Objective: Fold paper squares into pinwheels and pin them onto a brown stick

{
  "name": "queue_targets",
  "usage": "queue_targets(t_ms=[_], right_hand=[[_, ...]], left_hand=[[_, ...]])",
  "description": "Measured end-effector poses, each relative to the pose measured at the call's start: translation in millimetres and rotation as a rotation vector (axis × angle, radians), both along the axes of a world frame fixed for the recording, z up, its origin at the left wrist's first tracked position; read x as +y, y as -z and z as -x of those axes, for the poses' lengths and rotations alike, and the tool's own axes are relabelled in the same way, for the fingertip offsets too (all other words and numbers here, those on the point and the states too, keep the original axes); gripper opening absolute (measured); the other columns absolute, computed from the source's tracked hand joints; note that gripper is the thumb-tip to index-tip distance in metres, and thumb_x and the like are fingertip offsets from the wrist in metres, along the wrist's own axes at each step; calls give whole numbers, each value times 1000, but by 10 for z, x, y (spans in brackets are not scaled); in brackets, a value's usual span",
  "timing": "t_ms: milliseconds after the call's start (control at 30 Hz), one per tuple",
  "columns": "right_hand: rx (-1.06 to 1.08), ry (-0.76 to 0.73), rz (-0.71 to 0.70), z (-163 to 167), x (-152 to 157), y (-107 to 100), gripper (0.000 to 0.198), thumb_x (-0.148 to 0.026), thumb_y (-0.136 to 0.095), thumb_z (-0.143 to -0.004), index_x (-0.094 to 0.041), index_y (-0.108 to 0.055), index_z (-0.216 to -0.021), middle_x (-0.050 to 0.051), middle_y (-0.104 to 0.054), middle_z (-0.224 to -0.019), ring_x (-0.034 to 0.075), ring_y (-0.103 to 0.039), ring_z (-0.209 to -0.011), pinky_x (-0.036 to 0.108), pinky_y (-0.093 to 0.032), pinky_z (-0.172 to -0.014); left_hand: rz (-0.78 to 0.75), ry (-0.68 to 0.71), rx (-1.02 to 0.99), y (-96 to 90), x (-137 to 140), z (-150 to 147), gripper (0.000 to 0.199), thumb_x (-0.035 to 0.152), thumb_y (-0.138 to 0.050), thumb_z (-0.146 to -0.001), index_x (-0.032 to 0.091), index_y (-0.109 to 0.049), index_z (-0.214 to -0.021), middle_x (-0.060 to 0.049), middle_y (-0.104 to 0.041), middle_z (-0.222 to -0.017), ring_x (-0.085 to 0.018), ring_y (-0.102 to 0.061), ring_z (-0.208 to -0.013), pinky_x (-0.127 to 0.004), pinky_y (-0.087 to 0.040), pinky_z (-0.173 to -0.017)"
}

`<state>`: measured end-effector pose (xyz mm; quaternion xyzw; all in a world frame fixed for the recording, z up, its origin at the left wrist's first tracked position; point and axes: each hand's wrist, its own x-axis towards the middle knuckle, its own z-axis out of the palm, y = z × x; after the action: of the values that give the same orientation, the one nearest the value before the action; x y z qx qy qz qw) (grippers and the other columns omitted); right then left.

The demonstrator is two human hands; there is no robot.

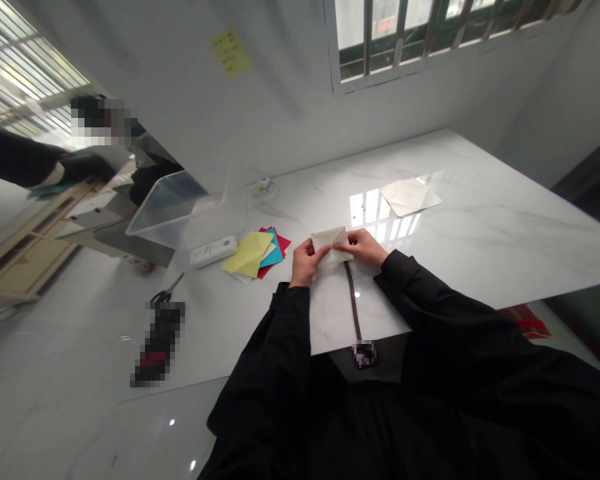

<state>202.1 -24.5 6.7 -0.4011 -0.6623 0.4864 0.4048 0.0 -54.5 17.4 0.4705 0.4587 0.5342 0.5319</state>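
Note:
Both hands hold a small white sheet of folded paper just above the marble-patterned table. Creases run across it and meet near its middle. My left hand grips its left side, with the thumb laid on the front face. On the right edge, my right hand pinches the paper, its thumb close to the left thumb. Below the paper a thin brown strap runs down toward the table's front edge. Left of my left hand lie overlapping folded papers, a yellow one, a blue one and a red one.
A clear plastic bin stands at the left rear beside a white power strip. Scissors and a blurred dark object lie left. Creased white paper rests at the back right. Another person is beyond the bin.

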Motion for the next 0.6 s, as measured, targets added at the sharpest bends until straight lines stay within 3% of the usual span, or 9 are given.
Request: queue_targets(t_ms=[500,600], right_hand=[[-7,-6,-35,0,3,-9,51,-61,-77,-83,-12,-83,-97,5,-74,-81,17,-58,-72,29,-45,-67],[61,20,-24,6,-5,-40,53,-68,-73,-86,-15,-73,-81,2,-65,-72,15,-52,-67,28,-42,-63]], left_hand=[[-14,4,52,-1,-10,8,63,48,-99,-62,13,-79,-109,-11,-83,-99,-25,-76,-87,-38,-61,-84],[-16,11,56,-9,-17,9,59,48,-98,-64,14,-79,-108,-10,-83,-100,-24,-76,-86,-38,-62,-86]])
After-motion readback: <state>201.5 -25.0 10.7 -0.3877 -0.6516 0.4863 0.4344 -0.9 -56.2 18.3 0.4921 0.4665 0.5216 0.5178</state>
